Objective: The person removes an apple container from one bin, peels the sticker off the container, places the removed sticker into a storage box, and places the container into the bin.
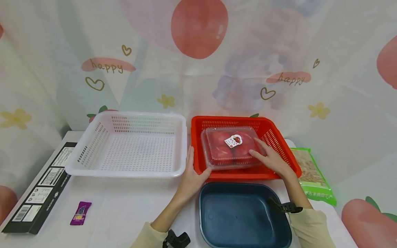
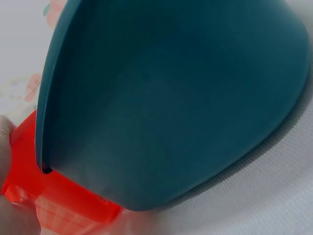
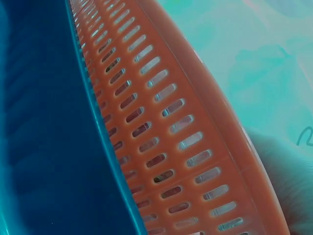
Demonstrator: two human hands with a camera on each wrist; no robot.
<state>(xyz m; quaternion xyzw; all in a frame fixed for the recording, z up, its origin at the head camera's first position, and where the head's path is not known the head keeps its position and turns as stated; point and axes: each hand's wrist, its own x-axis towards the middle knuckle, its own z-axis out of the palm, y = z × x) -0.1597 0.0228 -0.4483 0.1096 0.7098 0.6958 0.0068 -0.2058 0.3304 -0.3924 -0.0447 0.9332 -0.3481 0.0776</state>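
Note:
In the head view, a clear plastic box (image 1: 217, 146) of round red fruit, with a white label, lies inside the red slotted basket (image 1: 282, 148). My right hand (image 1: 273, 159) reaches over the basket's front rim; thumb and fingertips touch the right part of the box's lid. At the front left corner, my left hand (image 1: 191, 177) holds the basket, thumb over the rim and fingers along the outer side. The left wrist view shows part of that basket (image 2: 73, 205) beside the fingers. Through the slots of the basket wall (image 3: 151, 122), the right wrist view shows bits of red.
A dark blue tub (image 1: 238, 213) stands before the red basket. Left of it is a white slotted basket (image 1: 139, 151). A long black box (image 1: 40, 193) and a small purple packet (image 1: 80, 213) lie at left; a green-edged bag (image 1: 313, 179) lies at right.

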